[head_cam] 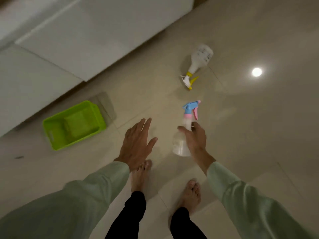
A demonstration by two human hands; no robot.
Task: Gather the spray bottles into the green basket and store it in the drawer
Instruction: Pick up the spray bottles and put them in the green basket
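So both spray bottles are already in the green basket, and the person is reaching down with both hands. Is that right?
Not quite. The head view shows the green basket empty. The blue-and-pink spray bottle and the white-and-yellow spray bottle both lie on the tiled floor. The rest holds: the left hand and right hand are both reaching down, the right at the blue-and-pink bottle.

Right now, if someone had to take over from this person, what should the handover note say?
Left hand: open, empty, spread above the floor.
Right hand: open, reaching at the clear spray bottle with the blue-pink trigger; no closed grip visible yet.
White spray bottle with the yellow trigger lies on the floor further ahead.
Green basket sits empty on the floor to the left, near the white cabinet.
Done: nothing gathered. Left: both bottles into the basket, then basket into the drawer.
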